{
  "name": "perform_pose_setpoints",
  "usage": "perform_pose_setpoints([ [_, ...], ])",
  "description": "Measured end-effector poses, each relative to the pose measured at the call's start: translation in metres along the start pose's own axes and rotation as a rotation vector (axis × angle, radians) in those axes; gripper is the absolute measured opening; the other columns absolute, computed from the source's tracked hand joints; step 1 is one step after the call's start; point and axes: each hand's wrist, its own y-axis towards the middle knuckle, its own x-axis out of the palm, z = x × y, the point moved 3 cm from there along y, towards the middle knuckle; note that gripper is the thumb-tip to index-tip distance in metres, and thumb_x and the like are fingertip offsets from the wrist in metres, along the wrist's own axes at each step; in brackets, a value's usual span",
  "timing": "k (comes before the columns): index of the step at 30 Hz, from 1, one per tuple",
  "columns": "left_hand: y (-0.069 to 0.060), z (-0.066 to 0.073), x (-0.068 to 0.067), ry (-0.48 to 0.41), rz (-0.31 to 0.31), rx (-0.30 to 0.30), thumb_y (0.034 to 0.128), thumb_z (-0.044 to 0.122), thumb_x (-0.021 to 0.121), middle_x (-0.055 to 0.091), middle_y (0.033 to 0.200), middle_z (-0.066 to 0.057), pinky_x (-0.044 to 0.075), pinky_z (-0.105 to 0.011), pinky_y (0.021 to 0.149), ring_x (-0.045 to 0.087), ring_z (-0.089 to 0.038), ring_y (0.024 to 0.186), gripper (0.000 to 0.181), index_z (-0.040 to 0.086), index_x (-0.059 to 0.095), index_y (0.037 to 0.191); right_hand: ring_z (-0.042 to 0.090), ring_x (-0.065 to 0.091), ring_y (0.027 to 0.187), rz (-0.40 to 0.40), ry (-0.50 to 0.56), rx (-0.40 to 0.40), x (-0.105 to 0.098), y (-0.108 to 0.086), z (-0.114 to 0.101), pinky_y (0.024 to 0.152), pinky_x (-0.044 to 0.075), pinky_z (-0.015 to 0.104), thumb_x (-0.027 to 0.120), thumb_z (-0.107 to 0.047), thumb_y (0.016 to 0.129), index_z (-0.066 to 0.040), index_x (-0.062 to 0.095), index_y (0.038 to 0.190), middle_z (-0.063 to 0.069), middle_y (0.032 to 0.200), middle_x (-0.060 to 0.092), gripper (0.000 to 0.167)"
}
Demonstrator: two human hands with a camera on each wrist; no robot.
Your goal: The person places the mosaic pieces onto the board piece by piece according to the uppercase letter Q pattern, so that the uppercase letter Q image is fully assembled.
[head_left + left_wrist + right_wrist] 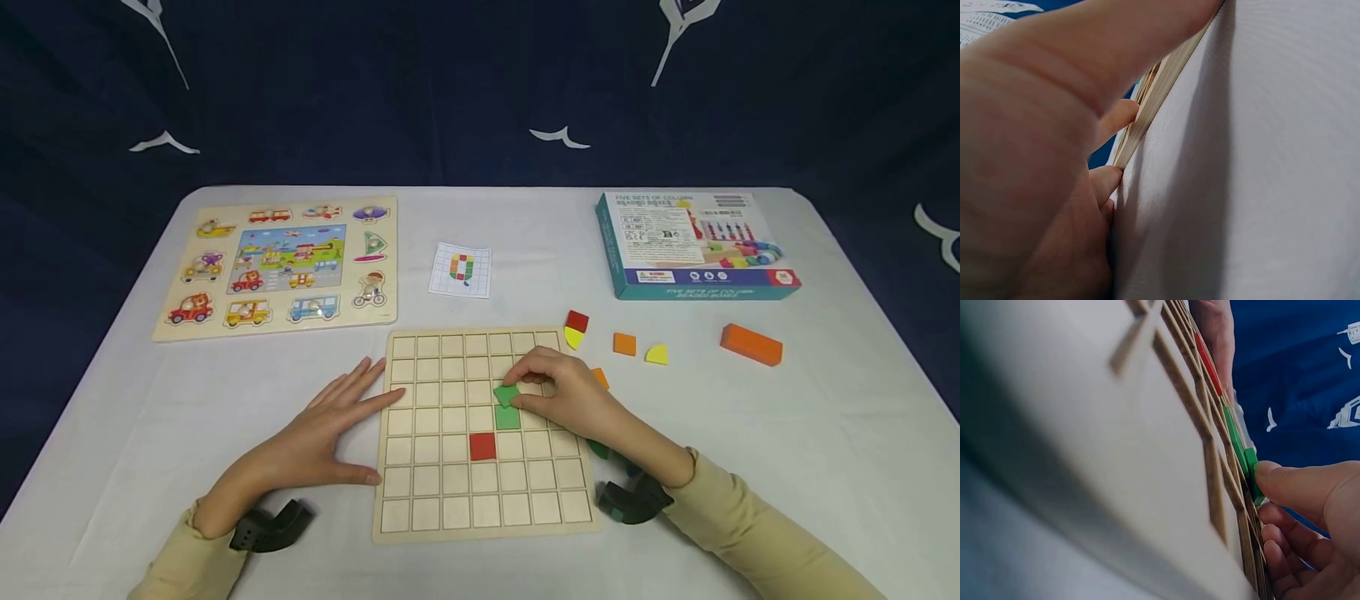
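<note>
A wooden grid board (426,481) lies flat on the white table. My right hand (566,390) pinches a green square tile (505,395) between thumb and fingers, turned at an angle over a cell right of the board's middle. Just below it, another green square (507,418) fills a cell, and a red square (482,447) sits diagonally down to the left. In the right wrist view the pinched tile (1252,472) stands slightly proud of the grid. Fingers spread, my left hand (326,433) rests at the board's left edge, thumb and index finger touching it.
Beyond the board lies a card with a coloured grid pattern (461,271). A picture puzzle (281,312) is at back left, a beaded-box set (697,250) at back right. Loose tiles, including an orange square (625,344) and yellow quarter-round (657,355), lie right, near an orange block (752,344).
</note>
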Motion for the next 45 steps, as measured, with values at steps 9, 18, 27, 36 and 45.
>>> perform_pose_setpoints([
  [9,0.002,-0.001,-0.003,-0.01,0.024,0.014,0.0626,0.047,0.083,0.009,0.155,-0.007,0.007,-0.055,0.106,0.001,-0.029,0.14,0.096,0.021,0.039,0.144,0.012,0.054,0.081,0.021,-0.011,-0.008,-0.002,0.005,-0.001,0.071,0.048,0.026,0.079,-0.002,0.072,-0.013,0.069,0.092,-0.007,0.092,0.06,0.025],
  [18,0.001,-0.001,0.001,-0.023,0.019,0.008,0.063,0.055,0.078,0.009,0.155,-0.007,0.007,-0.056,0.106,0.001,-0.029,0.14,0.096,0.021,0.039,0.144,0.013,0.05,0.077,0.02,-0.021,0.0,0.002,0.004,0.001,0.065,0.045,0.025,0.081,-0.006,0.071,-0.014,0.068,0.091,-0.006,0.087,0.057,0.025],
  [27,0.001,-0.002,0.001,-0.008,0.018,0.005,0.0622,0.055,0.079,0.009,0.155,-0.006,0.006,-0.051,0.108,0.001,-0.027,0.14,0.097,0.022,0.039,0.144,0.011,0.053,0.078,0.027,-0.004,-0.009,0.001,0.004,0.0,0.066,0.046,0.024,0.074,-0.002,0.078,-0.012,0.07,0.093,-0.005,0.089,0.061,0.018],
  [36,0.001,-0.002,0.001,-0.011,0.014,0.011,0.0627,0.056,0.078,0.009,0.155,-0.007,0.008,-0.055,0.106,0.001,-0.027,0.14,0.096,0.021,0.039,0.144,0.014,0.055,0.075,0.088,0.053,0.028,-0.019,-0.003,0.0,0.065,0.049,0.025,0.068,0.001,0.083,-0.008,0.069,0.099,-0.002,0.091,0.064,0.018],
  [45,0.0,-0.001,0.0,-0.013,0.0,-0.008,0.0632,0.055,0.078,0.008,0.156,-0.005,0.007,-0.055,0.106,0.0,-0.026,0.14,0.096,0.022,0.039,0.144,0.016,0.057,0.084,0.154,0.006,0.067,-0.063,-0.018,0.013,0.077,0.047,0.023,0.064,-0.001,0.087,-0.003,0.067,0.103,0.005,0.099,0.066,0.016],
])
